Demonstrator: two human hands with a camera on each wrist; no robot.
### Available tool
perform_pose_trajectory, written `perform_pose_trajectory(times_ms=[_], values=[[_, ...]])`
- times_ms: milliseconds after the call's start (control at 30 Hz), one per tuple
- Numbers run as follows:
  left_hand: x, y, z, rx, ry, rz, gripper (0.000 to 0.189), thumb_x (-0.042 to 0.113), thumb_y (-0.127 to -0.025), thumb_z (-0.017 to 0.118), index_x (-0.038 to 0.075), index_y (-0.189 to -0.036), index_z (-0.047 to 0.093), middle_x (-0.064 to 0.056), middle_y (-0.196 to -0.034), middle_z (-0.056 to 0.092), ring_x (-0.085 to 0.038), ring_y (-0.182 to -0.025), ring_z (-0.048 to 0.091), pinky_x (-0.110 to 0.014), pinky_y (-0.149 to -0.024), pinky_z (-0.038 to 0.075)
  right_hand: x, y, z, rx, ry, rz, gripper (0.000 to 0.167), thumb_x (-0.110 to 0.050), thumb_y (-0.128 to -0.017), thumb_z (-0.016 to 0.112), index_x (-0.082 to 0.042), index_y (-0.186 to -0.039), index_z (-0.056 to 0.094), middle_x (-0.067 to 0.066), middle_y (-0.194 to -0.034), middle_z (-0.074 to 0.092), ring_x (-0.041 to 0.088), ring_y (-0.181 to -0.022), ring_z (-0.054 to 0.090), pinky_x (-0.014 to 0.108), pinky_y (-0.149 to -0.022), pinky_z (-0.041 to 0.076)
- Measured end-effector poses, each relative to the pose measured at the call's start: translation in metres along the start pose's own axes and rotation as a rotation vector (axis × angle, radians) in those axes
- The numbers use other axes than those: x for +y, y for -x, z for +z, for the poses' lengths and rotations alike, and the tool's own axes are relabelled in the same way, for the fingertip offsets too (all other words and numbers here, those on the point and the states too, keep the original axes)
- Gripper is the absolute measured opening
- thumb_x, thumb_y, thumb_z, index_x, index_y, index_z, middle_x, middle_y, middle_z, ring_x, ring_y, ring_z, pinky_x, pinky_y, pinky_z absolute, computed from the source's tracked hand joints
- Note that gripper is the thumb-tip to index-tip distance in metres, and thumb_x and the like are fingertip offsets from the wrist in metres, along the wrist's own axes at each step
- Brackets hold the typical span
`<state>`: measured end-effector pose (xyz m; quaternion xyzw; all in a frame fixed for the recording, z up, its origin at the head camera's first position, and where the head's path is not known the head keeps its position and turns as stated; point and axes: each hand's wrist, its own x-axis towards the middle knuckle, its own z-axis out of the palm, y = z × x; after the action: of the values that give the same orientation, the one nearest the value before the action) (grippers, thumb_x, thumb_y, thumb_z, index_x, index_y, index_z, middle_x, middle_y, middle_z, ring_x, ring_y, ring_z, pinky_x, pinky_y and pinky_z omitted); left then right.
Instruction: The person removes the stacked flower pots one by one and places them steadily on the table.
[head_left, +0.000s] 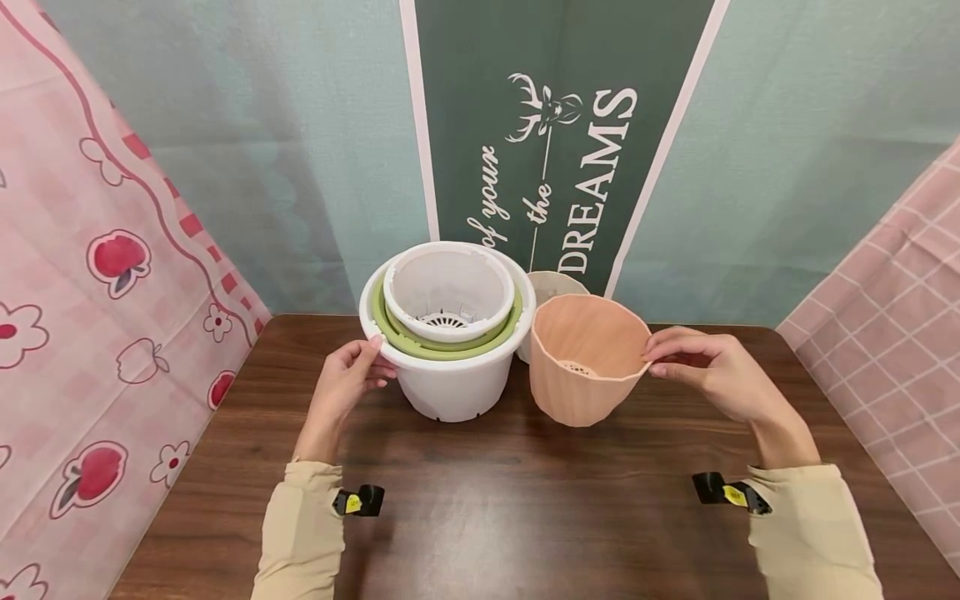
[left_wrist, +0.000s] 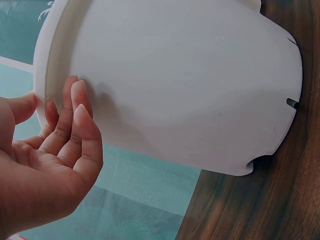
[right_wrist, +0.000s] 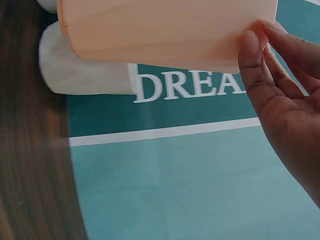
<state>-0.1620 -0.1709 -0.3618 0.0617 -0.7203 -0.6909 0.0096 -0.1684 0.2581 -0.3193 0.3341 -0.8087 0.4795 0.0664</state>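
Note:
My left hand (head_left: 348,375) is at the left side of a large white plastic flowerpot (head_left: 453,387), thumb on its rim and fingers beneath. In the left wrist view those fingers (left_wrist: 87,132) lie along the white wall under the lip. Nested in this pot are a green pot (head_left: 423,346) and a smaller white pot (head_left: 450,283) with a slotted bottom. My right hand (head_left: 712,367) pinches the right rim of a peach-coloured flowerpot (head_left: 588,396) between thumb and fingers. In the right wrist view the peach pot (right_wrist: 165,35) is tilted, with the thumb on its rim.
Behind the peach pot stands an off-white pot (head_left: 555,285), partly hidden. All are on a dark wooden table (head_left: 465,508). A teal and green printed cloth (head_left: 315,167) hangs at the back edge, with pink patterned cloths (head_left: 90,333) at the sides.

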Motion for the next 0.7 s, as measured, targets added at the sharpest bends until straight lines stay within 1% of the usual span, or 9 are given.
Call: perform_pose_trajectory(times_ms=[67, 167, 300, 400, 533, 700], values=[[0.0, 0.0, 0.0, 0.001, 0.004, -0.002, 0.032, 0.028, -0.095, 0.049, -0.004, -0.093, 0.052, -0.001, -0.07, 0.062, -0.009, -0.066, 0.061, -0.02, -0.06, 0.05, 0.004, 0.002, 0.003, -0.011, -0.03, -0.004, 0.021, 0.02, -0.071, 0.064, 0.008, -0.088, 0.065, 0.016, -0.093, 0.06, 0.012, -0.092, 0.056, 0.015, -0.073, 0.047], [0.0, 0.0, 0.001, 0.006, 0.01, -0.009, 0.031, 0.027, -0.095, 0.049, -0.003, -0.093, 0.051, -0.001, -0.069, 0.062, -0.009, -0.065, 0.061, -0.02, -0.059, 0.05, 0.009, 0.006, 0.008, -0.014, -0.055, 0.015, 0.022, 0.02, -0.072, 0.064, 0.006, -0.089, 0.066, 0.018, -0.094, 0.06, 0.012, -0.092, 0.056, 0.016, -0.072, 0.048], [0.0, -0.001, 0.001, 0.011, 0.01, -0.01, 0.029, 0.026, -0.096, 0.048, -0.003, -0.093, 0.051, 0.0, -0.069, 0.061, -0.009, -0.065, 0.061, -0.021, -0.059, 0.05, 0.016, 0.011, 0.013, -0.011, -0.054, 0.039, 0.022, 0.018, -0.072, 0.065, 0.004, -0.089, 0.067, 0.019, -0.094, 0.06, 0.011, -0.093, 0.056, 0.017, -0.072, 0.048], [0.0, 0.0, 0.001, 0.009, 0.006, -0.004, 0.03, 0.026, -0.096, 0.048, -0.003, -0.093, 0.052, -0.001, -0.069, 0.061, -0.01, -0.066, 0.061, -0.021, -0.06, 0.05, 0.021, 0.014, 0.016, -0.016, -0.06, 0.044, 0.02, 0.017, -0.072, 0.065, 0.005, -0.088, 0.067, 0.019, -0.094, 0.06, 0.011, -0.093, 0.055, 0.017, -0.073, 0.048], [0.001, 0.0, 0.001, 0.006, 0.002, 0.0, 0.031, 0.027, -0.095, 0.049, -0.004, -0.093, 0.052, -0.002, -0.071, 0.062, -0.01, -0.067, 0.061, -0.021, -0.06, 0.05, 0.028, 0.018, 0.022, -0.023, -0.092, 0.056, 0.019, 0.017, -0.073, 0.065, 0.006, -0.088, 0.066, 0.015, -0.094, 0.06, 0.011, -0.093, 0.055, 0.018, -0.073, 0.048], [0.002, 0.0, 0.001, 0.005, -0.002, 0.0, 0.031, 0.027, -0.095, 0.049, -0.004, -0.094, 0.052, -0.001, -0.071, 0.062, -0.01, -0.067, 0.061, -0.021, -0.06, 0.05, 0.037, 0.022, 0.029, -0.018, -0.104, 0.062, 0.015, 0.015, -0.074, 0.065, 0.008, -0.087, 0.065, 0.017, -0.093, 0.06, 0.011, -0.092, 0.055, 0.017, -0.073, 0.048]])
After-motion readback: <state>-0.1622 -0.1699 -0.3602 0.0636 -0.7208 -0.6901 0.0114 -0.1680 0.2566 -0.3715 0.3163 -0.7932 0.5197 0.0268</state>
